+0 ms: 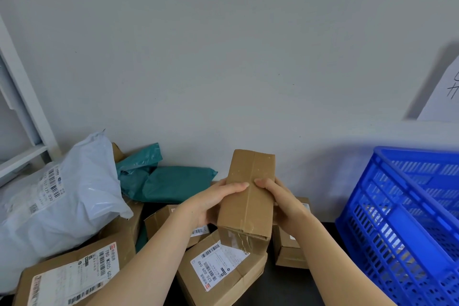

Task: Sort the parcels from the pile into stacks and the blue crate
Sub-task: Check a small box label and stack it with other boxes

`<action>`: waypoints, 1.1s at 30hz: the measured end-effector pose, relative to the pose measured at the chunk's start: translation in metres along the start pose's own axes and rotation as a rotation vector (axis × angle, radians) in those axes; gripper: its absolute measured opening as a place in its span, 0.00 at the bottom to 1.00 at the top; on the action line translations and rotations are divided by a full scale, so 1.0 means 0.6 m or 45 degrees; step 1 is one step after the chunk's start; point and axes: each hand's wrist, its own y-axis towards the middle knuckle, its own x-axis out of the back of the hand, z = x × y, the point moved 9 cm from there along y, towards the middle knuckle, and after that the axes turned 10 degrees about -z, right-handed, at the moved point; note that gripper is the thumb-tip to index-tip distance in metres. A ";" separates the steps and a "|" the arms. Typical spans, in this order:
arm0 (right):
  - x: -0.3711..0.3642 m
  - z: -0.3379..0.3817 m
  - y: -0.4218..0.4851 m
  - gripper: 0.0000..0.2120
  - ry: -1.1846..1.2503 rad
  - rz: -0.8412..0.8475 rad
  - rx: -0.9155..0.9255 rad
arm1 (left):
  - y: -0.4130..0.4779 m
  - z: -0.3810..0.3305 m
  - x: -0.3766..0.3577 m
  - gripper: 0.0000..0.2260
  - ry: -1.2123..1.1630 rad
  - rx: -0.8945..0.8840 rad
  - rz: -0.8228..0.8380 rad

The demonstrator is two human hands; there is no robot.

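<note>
I hold a long brown cardboard box (248, 196), taped along its middle, lifted above the pile and tilted away from me. My left hand (213, 202) grips its left side with the thumb on top. My right hand (279, 200) grips its right side, thumb on top too. Below lie labelled cardboard parcels: one directly under the box (223, 273), a small one to the right (289, 248), one behind my left hand (159, 221) and a large one at the lower left (74, 276). The blue crate (407, 218) stands at the right.
A big white poly mailer (57, 196) and two teal mailers (171, 184) lie at the back left of the dark table (293, 285). A grey wall rises close behind. A white shelf frame (22, 112) stands at the left, and a paper sheet (444, 97) hangs at the right.
</note>
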 end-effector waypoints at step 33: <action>-0.002 0.016 -0.001 0.30 0.000 -0.050 0.042 | 0.012 -0.009 0.009 0.27 -0.006 -0.068 -0.090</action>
